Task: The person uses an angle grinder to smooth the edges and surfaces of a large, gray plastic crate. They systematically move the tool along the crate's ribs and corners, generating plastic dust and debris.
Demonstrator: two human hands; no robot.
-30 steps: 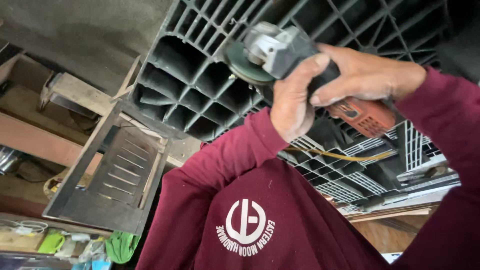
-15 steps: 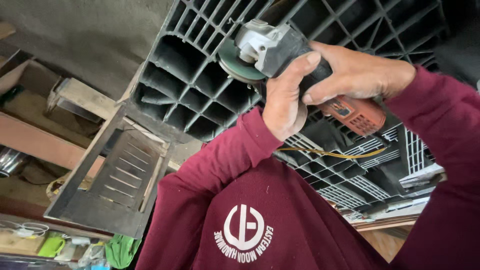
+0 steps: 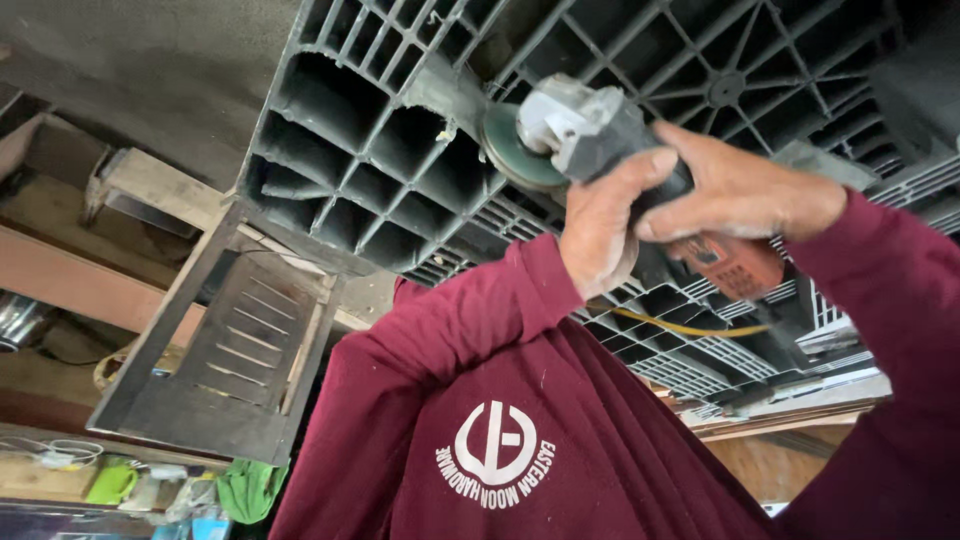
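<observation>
Now your angle grinder point(image 3: 600, 135) sits slightly lower against the grey pallet point(image 3: 370, 150) rib than before; both hands' fingers point(image 3: 650, 170) still wrap it.

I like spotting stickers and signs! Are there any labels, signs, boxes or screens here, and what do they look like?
Shirt emblem: white round logo with a curved line of white lettering beside it, on the maroon shirt at bottom centre.
Grinder label: small dark patch on the tool's orange body, under the right hand; too small to make out.
No screens, signs or boxes visible.
</observation>
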